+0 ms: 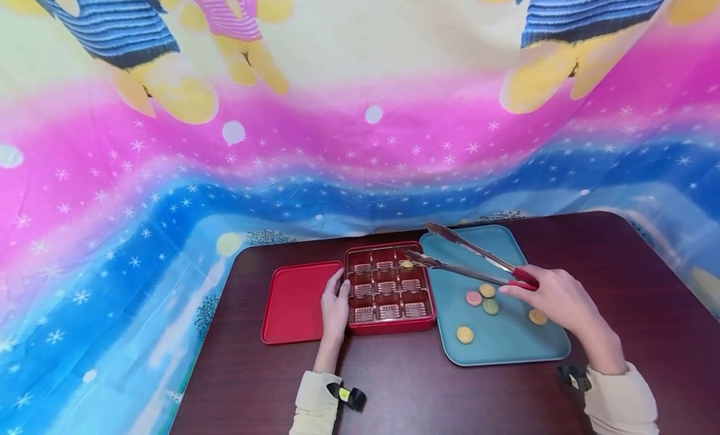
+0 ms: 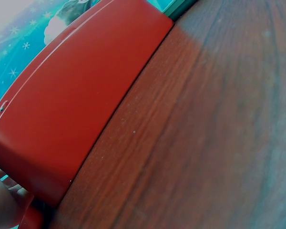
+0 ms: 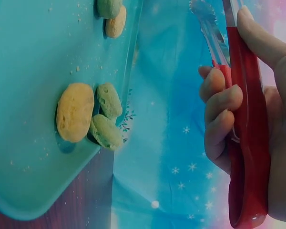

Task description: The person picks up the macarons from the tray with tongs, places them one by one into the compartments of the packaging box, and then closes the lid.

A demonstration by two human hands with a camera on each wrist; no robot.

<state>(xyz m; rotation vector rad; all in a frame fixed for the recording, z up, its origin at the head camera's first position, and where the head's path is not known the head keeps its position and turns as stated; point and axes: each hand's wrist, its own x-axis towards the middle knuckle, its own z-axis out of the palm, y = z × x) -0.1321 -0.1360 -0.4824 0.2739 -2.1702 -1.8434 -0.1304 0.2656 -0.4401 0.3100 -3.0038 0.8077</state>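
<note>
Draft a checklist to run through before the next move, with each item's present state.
1. Right hand gripping the tongs: ok.
2. Left hand against the red box: ok.
3. Red lid off the box: ok, it lies beside it.
4. Cookie in the box clear of the tongs: cannot tell.
5. Cookies available on the teal tray: ok.
6. Box full: not ok, only one cookie visible inside.

the far right compartment (image 1: 406, 256) of the red box (image 1: 390, 327) is overhung by the tongs (image 1: 478, 274), and the left wall is barred by the left grip (image 1: 335, 305). passage is left across the bench (image 1: 410, 385) before the box.
</note>
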